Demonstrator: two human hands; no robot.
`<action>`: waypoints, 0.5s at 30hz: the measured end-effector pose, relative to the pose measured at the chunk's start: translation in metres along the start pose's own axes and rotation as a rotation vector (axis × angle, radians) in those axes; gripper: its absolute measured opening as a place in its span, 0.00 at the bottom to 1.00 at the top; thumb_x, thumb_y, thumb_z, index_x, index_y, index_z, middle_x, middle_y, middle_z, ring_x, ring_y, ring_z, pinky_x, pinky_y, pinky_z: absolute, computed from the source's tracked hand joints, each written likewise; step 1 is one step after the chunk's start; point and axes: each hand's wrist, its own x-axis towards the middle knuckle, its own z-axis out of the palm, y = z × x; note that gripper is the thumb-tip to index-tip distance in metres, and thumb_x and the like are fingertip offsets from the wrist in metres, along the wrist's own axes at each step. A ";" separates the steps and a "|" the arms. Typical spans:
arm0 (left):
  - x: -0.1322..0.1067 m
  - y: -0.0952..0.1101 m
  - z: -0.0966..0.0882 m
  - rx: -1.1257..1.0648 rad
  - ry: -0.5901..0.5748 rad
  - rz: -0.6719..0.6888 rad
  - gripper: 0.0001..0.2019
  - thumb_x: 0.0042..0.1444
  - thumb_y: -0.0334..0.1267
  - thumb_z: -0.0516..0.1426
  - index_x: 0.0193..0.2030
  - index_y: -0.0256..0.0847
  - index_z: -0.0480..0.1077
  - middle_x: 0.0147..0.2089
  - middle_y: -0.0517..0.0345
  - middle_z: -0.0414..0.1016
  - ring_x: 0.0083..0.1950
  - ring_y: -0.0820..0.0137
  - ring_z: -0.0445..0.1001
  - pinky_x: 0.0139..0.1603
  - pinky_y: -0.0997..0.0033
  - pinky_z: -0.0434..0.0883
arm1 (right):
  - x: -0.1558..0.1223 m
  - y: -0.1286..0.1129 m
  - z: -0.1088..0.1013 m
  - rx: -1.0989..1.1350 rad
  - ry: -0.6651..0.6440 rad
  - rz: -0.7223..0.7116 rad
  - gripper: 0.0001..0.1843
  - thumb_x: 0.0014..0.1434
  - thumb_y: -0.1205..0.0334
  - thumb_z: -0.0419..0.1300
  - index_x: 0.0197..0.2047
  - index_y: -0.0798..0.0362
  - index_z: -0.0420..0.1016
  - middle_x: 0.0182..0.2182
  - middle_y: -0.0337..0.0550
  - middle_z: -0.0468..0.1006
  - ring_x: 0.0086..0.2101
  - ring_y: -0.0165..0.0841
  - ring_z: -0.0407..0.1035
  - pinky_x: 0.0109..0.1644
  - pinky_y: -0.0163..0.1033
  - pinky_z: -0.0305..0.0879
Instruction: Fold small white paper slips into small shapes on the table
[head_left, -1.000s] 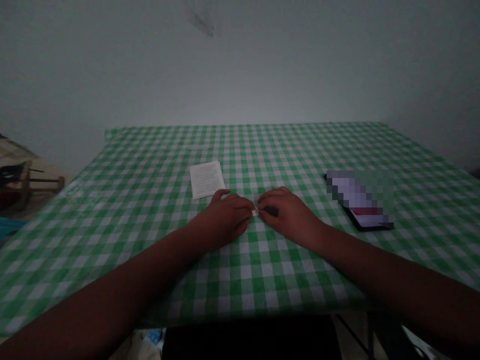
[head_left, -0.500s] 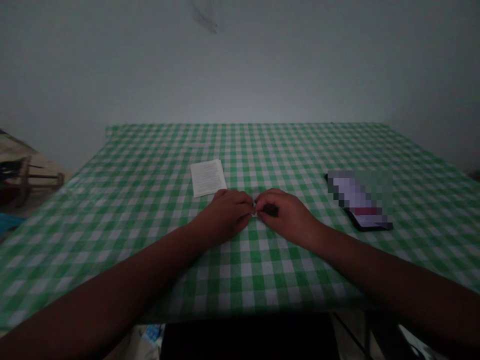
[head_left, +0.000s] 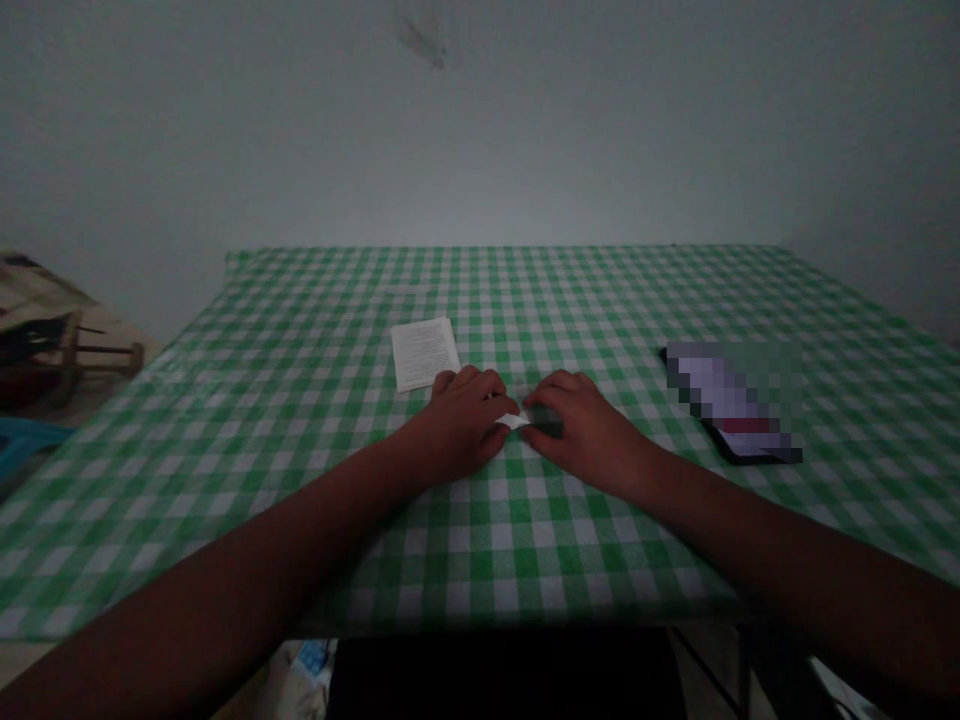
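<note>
A small folded piece of white paper [head_left: 514, 421] lies low over the table between my two hands. My left hand [head_left: 463, 425] holds its left end between thumb and fingers, which hide part of it. At the right end, my right hand [head_left: 577, 425] has its thumb and fingertips curved around the paper's tip, with a gap between thumb and forefinger. Just beyond my left fingers is a stack of printed paper sheets [head_left: 424, 354], its lower right corner partly covered by them.
A green and white checked cloth [head_left: 495, 560] covers the table. To the right lies a phone [head_left: 739, 450], its screen partly pixelated. A plain wall [head_left: 525, 130] rises behind the table. Off the left side are a wooden frame [head_left: 75, 350] and something blue [head_left: 30, 440].
My right fingers have spread from a tight pinch, and more of the white paper shows between the hands. The whole view has shifted slightly.
</note>
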 end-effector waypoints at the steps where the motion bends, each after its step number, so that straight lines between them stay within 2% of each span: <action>1: 0.000 0.000 0.000 -0.009 0.008 0.002 0.13 0.60 0.35 0.56 0.51 0.44 0.73 0.51 0.52 0.70 0.53 0.59 0.64 0.51 0.55 0.59 | 0.001 0.000 0.000 0.010 0.006 0.004 0.12 0.57 0.63 0.64 0.45 0.55 0.76 0.43 0.50 0.74 0.48 0.41 0.66 0.56 0.49 0.63; 6: -0.001 0.000 -0.002 -0.040 0.041 0.015 0.11 0.60 0.34 0.57 0.49 0.45 0.73 0.50 0.54 0.72 0.52 0.60 0.65 0.51 0.55 0.57 | 0.003 0.002 0.001 0.053 0.006 0.032 0.05 0.58 0.63 0.64 0.38 0.53 0.78 0.37 0.46 0.76 0.43 0.39 0.69 0.53 0.50 0.63; 10: 0.000 -0.002 -0.002 -0.046 0.046 0.027 0.10 0.61 0.34 0.56 0.48 0.47 0.74 0.49 0.57 0.75 0.53 0.61 0.65 0.53 0.55 0.55 | 0.005 0.002 0.002 0.109 0.060 0.032 0.02 0.56 0.65 0.65 0.35 0.53 0.78 0.34 0.44 0.77 0.40 0.37 0.70 0.50 0.48 0.64; 15: 0.002 -0.004 -0.002 -0.109 0.051 -0.024 0.10 0.61 0.34 0.56 0.49 0.46 0.72 0.46 0.58 0.78 0.52 0.61 0.67 0.54 0.55 0.55 | 0.006 0.002 0.001 0.177 0.087 0.013 0.05 0.55 0.70 0.65 0.33 0.51 0.76 0.31 0.39 0.77 0.37 0.35 0.71 0.47 0.45 0.63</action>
